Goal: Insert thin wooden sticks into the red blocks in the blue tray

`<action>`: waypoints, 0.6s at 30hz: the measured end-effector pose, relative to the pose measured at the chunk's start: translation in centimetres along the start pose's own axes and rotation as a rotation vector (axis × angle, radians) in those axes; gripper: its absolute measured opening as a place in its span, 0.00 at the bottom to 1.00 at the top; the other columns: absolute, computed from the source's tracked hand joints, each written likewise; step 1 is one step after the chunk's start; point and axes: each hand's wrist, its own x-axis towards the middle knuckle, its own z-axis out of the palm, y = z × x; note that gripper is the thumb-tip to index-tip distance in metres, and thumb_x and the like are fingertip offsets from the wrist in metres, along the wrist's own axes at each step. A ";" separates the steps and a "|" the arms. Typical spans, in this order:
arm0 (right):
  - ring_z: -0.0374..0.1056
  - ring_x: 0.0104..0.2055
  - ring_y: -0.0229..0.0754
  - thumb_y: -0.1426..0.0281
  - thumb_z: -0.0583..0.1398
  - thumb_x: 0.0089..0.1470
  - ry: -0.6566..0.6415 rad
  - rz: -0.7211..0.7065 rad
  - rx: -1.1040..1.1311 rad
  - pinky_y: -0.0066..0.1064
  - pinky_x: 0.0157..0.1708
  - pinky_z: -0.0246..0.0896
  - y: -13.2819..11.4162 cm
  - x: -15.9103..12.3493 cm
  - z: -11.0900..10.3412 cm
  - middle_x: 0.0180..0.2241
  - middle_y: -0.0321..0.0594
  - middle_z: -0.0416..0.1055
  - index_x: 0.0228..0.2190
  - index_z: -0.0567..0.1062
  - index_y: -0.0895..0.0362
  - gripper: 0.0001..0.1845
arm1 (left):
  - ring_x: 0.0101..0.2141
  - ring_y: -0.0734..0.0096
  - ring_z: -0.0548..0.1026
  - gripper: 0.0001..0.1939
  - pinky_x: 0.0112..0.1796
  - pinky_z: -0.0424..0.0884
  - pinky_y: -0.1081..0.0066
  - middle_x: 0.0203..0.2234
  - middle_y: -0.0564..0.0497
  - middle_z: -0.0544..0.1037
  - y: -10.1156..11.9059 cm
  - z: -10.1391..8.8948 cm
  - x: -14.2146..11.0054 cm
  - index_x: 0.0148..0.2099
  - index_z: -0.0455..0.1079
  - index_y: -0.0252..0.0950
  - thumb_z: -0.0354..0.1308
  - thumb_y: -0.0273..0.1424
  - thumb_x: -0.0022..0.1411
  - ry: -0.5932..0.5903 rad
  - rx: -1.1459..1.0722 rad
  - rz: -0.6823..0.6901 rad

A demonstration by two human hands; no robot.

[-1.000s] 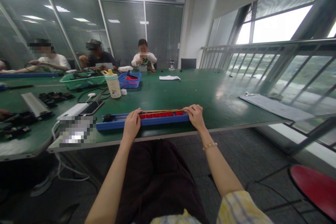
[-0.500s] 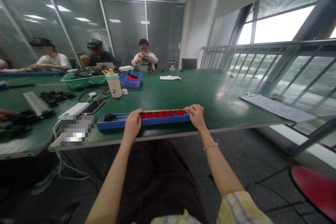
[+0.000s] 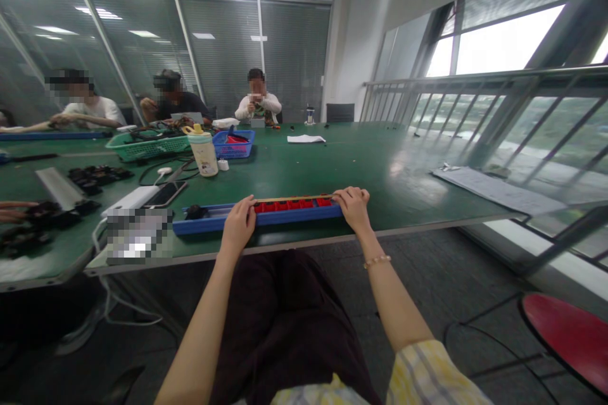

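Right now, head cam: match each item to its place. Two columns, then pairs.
Items
1. left hand
2. right hand
3. beaded bracelet
4. yellow-capped bottle

Places
A. just in front of the blue plastic basket
B. around the right wrist
C. at the right end of the red parts
D. at the left end of the red parts

Pairs: 1-D, 2-C, 3-B, 4-A
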 end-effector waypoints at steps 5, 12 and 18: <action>0.59 0.50 0.51 0.49 0.53 0.62 0.110 0.138 0.015 0.47 0.55 0.45 0.5 -0.2 0.3 0.41 0.45 0.69 0.35 0.80 0.52 0.24 | 0.53 0.59 0.74 0.13 0.54 0.71 0.57 0.52 0.43 0.75 0.3 -0.2 0.0 0.51 0.68 0.38 0.49 0.36 0.70 -0.008 0.009 -0.028; 0.59 0.50 0.54 0.38 0.58 0.50 0.182 0.301 0.197 0.45 0.50 0.56 1.2 -0.2 0.1 0.45 0.49 0.63 0.33 0.80 0.53 0.32 | 0.52 0.59 0.75 0.14 0.53 0.72 0.57 0.52 0.43 0.76 0.2 0.0 0.0 0.51 0.68 0.38 0.48 0.38 0.70 -0.006 0.019 -0.058; 0.63 0.31 0.43 0.38 0.59 0.47 0.102 0.501 0.428 0.35 0.37 0.59 1.0 -0.1 -0.6 0.29 0.38 0.67 0.37 0.76 0.55 0.34 | 0.52 0.59 0.75 0.14 0.54 0.72 0.57 0.51 0.42 0.76 0.1 -0.1 0.0 0.51 0.68 0.38 0.49 0.37 0.69 0.003 0.010 -0.047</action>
